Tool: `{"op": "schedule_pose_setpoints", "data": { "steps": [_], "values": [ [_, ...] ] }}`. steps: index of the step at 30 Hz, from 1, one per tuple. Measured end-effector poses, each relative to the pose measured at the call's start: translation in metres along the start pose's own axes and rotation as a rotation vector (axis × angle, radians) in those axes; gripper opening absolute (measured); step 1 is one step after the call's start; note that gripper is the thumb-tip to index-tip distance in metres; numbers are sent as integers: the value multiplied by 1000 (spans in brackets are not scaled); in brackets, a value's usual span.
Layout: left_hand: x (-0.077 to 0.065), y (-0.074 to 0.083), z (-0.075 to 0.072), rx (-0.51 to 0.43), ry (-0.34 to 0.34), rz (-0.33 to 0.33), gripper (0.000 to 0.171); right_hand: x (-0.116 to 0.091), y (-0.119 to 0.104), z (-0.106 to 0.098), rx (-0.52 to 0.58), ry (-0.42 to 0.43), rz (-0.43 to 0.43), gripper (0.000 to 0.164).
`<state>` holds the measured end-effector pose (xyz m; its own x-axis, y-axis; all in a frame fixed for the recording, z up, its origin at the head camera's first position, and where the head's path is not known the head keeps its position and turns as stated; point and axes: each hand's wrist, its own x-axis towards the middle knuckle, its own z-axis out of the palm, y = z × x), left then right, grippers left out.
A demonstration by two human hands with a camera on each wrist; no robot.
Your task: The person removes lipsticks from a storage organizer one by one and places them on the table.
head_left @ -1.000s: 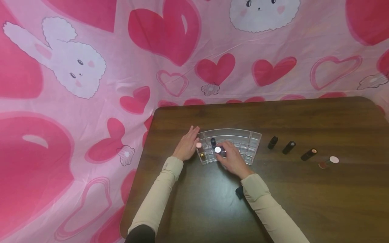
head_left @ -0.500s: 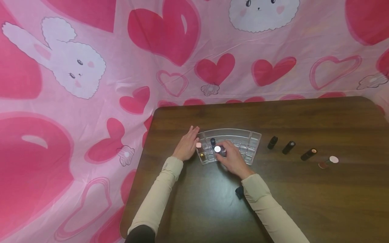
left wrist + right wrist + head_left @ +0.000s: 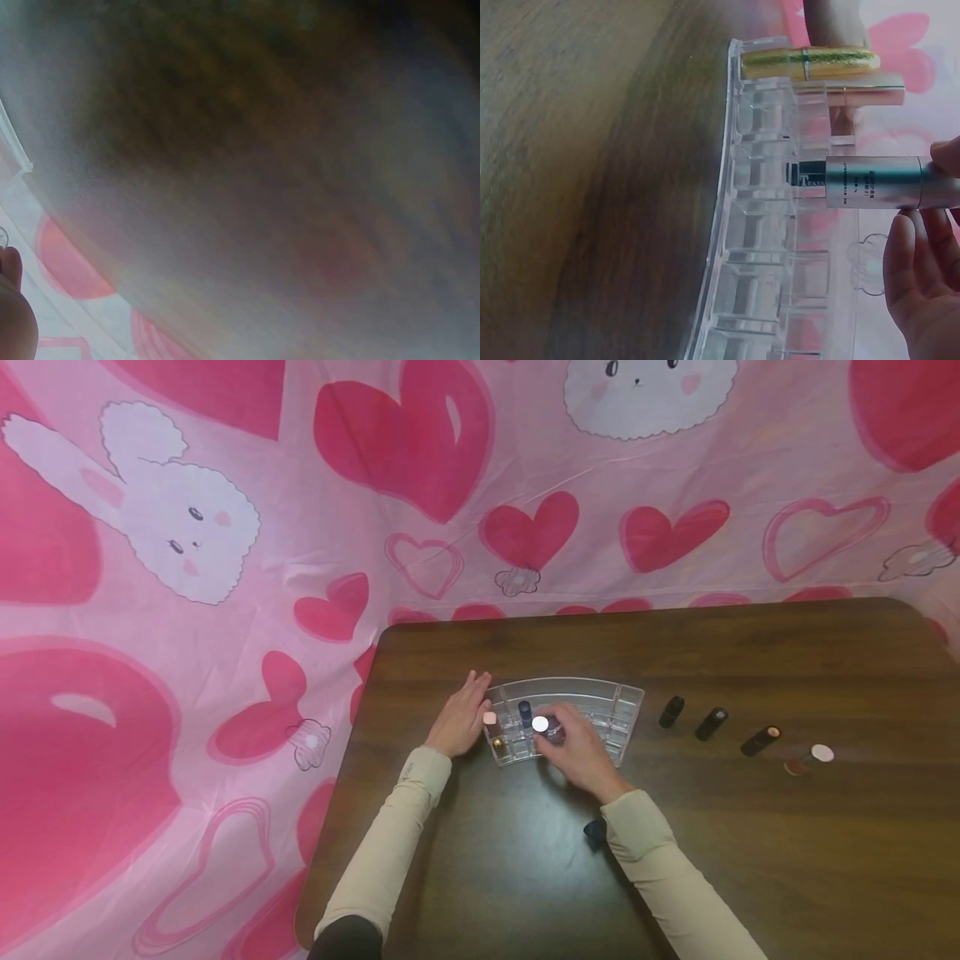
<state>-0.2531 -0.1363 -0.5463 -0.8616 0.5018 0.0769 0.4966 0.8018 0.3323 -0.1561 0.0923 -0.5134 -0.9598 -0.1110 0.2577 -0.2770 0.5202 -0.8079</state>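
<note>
My right hand (image 3: 579, 752) pinches a silver lipstick tube (image 3: 874, 182) by its upper end, over the clear acrylic organizer (image 3: 630, 693). In the head view the tube's round white end faces up. The right wrist view shows its lower end beside a dark tube (image 3: 810, 174), which stands in a compartment; whether they touch I cannot tell. At the organizer's left end stand a gold lipstick (image 3: 810, 63) and a pink-topped lipstick (image 3: 491, 718). My left hand (image 3: 459, 720) rests against that left end, fingers straight. Mostly blur fills the left wrist view.
On the brown table (image 3: 750, 860), three black tubes stand right of the organizer, the nearest one a black lipstick (image 3: 672, 712). Beyond them is a white-topped item (image 3: 822, 752). A black object (image 3: 595, 834) lies by my right cuff. A pink heart-patterned cloth (image 3: 450, 460) hangs behind.
My right hand and the silver lipstick tube have shifted slightly to the right and away from me over the organizer. My left hand stays in place.
</note>
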Motion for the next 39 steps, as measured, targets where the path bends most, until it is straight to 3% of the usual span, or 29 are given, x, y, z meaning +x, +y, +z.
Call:
{"op": "schedule_pose_setpoints", "data": {
  "steps": [11,24,39],
  "values": [
    [0,-1,1,-12,7,-4,55,-3,4,-8,0,76,-73,32],
    [0,0,-2,-26,-36,-38,57,-6,6,-18,-4,73,-9,31],
    [-1,0,-2,-31,-31,-34,57,-14,12,-31,-3,116,5,30]
  ]
}}
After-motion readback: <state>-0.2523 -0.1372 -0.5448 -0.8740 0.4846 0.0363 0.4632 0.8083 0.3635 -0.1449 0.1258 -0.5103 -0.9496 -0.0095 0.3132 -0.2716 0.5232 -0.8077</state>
